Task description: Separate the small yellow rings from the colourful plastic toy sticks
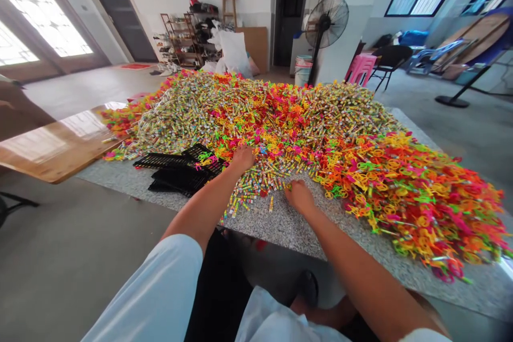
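Observation:
My left hand (243, 158) reaches into a heap of bright plastic pieces (276, 109), its fingers curled down among them. Whatever it grips is hidden. Closer to the table's front edge, my right hand (301, 196) is closed, fingertips pinched together beside the small printed tubes (256, 184). Something tiny and greenish shows at those fingertips, too small to name. Left of my left forearm lie stacked black slotted plastic trays (176, 180), with a few coloured pieces on top. A large mound of yellow, orange, pink and green looped pieces (420, 197) spreads to the right of my right hand.
Everything lies on a speckled stone tabletop (276, 224). A wooden table (52, 144) adjoins at left. Behind stand a black fan (325, 22), a shoe rack (180, 37), white bags (232, 51) and pink stools (362, 68). More tubes (180, 109) are heaped at the back.

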Available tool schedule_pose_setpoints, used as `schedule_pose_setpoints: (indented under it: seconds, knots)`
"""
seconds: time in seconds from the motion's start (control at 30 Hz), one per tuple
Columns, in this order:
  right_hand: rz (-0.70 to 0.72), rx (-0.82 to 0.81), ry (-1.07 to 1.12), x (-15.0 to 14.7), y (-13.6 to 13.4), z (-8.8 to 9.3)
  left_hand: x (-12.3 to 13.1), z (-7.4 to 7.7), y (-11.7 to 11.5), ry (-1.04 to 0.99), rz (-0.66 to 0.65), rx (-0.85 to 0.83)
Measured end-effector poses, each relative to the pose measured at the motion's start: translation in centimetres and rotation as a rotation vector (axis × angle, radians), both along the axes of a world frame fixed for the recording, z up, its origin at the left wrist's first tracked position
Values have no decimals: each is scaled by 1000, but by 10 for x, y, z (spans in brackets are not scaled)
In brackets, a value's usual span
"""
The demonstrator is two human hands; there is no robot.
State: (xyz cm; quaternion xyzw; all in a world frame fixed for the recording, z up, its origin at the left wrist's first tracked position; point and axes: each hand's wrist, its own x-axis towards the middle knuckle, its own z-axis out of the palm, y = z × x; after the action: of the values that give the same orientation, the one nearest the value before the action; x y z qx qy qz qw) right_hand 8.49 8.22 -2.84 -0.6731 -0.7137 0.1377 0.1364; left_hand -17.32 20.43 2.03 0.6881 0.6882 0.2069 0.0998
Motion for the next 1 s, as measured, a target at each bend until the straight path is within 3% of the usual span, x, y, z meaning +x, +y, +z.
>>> schedule_pose_setpoints:
  seconds: [0.13, 0.23, 0.33, 0.43, 0.53, 0.63, 0.87, 1.0]
  knots:
    - [120, -29, 26, -5, 6, 2, -9, -6, 1, 28, 1, 24]
    - [191, -76, 99, -6, 13, 5, -16, -6, -6, -65, 28, 74]
    - [174, -30, 75, -10, 25, 11, -20, -1, -17, -269, 109, 135]
    - [103, 63, 13, -21, 41, 17, -22, 7, -32, -602, 157, 133]
    - [103, 65, -1, -36, 57, 20, -22, 13, -52, -976, 170, 65]
    - [90, 78, -11, -53, 73, 25, -21, 14, -79, -1221, 172, 24]
    - [145, 123, 0, -93, 105, 46, -4, 8, -151, -1425, 184, -144]
    - [104, 64, -69, -110, 113, 47, 1, -3, -172, -1530, 145, -201]
